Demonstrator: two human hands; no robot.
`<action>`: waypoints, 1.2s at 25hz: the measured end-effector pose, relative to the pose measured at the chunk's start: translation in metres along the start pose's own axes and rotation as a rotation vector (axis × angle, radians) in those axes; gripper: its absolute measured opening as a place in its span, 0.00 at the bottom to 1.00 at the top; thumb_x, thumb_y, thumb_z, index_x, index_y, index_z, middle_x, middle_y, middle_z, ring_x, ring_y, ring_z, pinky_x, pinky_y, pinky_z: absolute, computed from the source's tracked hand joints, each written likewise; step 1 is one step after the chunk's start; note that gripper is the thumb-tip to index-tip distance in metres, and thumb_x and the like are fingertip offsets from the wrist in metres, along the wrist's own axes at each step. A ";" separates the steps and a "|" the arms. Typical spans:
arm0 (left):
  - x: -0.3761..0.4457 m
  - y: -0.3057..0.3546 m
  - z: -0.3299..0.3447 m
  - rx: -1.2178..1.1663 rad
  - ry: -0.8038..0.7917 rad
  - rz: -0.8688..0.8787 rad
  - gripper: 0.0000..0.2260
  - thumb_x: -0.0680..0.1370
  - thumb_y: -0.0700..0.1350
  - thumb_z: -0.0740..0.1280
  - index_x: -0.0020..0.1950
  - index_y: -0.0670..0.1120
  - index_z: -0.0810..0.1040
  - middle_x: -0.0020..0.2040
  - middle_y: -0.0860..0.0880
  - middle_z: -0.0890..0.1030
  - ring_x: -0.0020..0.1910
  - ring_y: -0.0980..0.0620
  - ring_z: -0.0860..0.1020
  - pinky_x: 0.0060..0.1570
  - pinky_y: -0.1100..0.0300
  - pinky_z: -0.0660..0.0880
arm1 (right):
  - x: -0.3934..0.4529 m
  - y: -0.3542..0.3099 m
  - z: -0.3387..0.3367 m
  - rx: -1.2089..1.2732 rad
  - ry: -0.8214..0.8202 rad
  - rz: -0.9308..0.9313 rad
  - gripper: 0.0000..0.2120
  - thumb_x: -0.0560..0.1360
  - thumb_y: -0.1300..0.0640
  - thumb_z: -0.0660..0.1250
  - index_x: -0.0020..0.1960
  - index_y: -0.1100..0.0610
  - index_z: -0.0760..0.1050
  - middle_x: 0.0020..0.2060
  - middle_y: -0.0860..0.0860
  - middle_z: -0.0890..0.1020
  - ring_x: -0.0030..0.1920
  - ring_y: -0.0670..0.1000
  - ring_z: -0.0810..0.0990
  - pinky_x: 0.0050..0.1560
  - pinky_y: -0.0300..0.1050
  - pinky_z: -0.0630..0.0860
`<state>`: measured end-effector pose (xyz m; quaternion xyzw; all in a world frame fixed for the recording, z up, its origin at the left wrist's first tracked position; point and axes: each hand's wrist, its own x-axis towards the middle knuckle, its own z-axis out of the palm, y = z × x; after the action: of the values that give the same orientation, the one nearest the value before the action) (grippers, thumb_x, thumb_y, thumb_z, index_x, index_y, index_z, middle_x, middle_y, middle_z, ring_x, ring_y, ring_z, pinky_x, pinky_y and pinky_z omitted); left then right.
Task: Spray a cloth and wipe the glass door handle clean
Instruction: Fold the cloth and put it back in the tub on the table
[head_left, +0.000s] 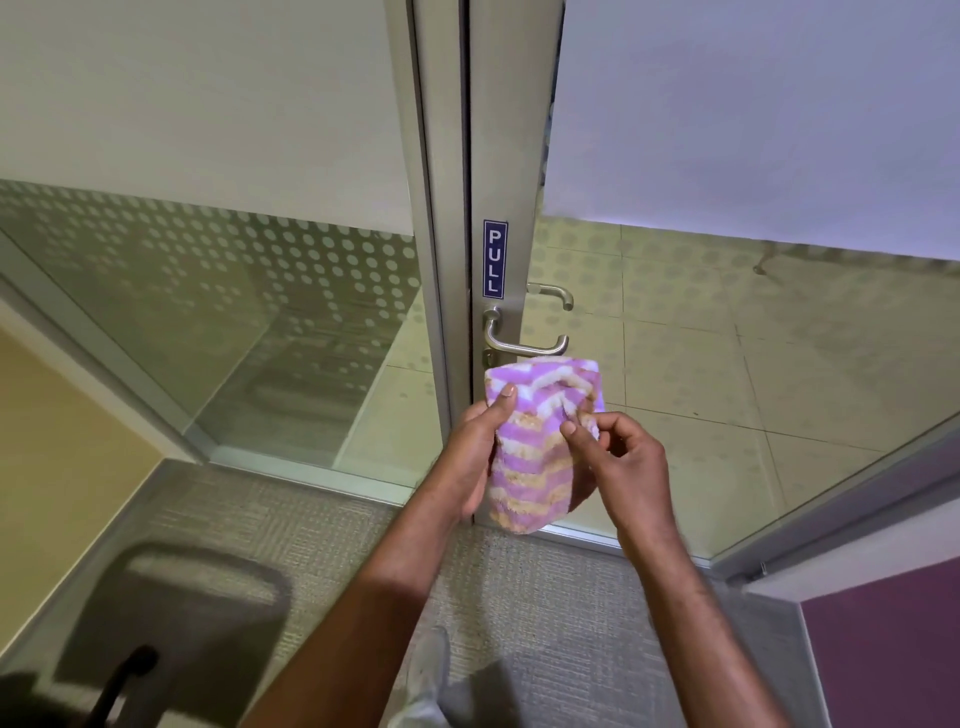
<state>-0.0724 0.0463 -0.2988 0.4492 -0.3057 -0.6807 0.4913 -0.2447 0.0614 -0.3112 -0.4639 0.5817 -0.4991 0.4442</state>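
A fluffy purple-and-cream zigzag-striped cloth (535, 441) is held in front of the door, folded into an upright pad. The left hand (475, 452) is wrapped along the cloth's left edge, with the thumb laid across its upper front corner. The right hand (618, 452) is pinching a fold at the cloth's right edge between thumb and forefinger; its remaining fingers are curled. Both hands are thus closed on the cloth, and nothing else is held.

The brushed-metal lever door handle (524, 338) is mounted on the aluminium-framed glass door (498, 156). It lies directly above and beyond the cloth's top edge, very near it; whether the two touch cannot be told. The lever's long axis runs roughly horizontally, from its pivot at the left to a returned tip at the right. A second matching lever (553, 295) is seen through the glass on the far side. The cloth is the nearest thing to the handle, and the two hands are judged about equally near; a short forward and upward reach would be required.

One marking is legible: a blue vertical sticker (494, 260) above the handle, reading "PULL" in white capitals. No brand name is visible. No spray bottle is in view.
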 end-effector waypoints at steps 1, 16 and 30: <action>0.000 -0.001 -0.002 0.027 0.029 0.008 0.19 0.83 0.54 0.65 0.65 0.41 0.80 0.58 0.40 0.85 0.59 0.41 0.84 0.61 0.45 0.79 | 0.001 0.000 -0.003 0.012 0.009 -0.005 0.18 0.68 0.38 0.78 0.46 0.52 0.84 0.41 0.59 0.81 0.42 0.53 0.80 0.48 0.58 0.80; -0.022 -0.012 -0.013 0.248 0.095 -0.049 0.29 0.73 0.66 0.69 0.64 0.45 0.81 0.54 0.48 0.87 0.52 0.51 0.85 0.54 0.54 0.79 | 0.006 -0.005 0.007 0.259 -0.067 0.242 0.19 0.75 0.50 0.77 0.59 0.56 0.72 0.53 0.57 0.87 0.46 0.53 0.88 0.39 0.49 0.83; -0.083 -0.020 -0.059 0.223 0.211 0.023 0.13 0.80 0.50 0.72 0.58 0.42 0.84 0.53 0.39 0.86 0.52 0.40 0.85 0.52 0.46 0.81 | -0.035 0.001 0.021 -0.724 -0.478 -0.462 0.44 0.65 0.25 0.71 0.76 0.41 0.67 0.77 0.43 0.68 0.81 0.47 0.55 0.80 0.58 0.52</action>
<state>-0.0174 0.1325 -0.3146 0.5666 -0.3311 -0.5858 0.4755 -0.2183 0.0920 -0.3131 -0.8070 0.4813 -0.2300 0.2534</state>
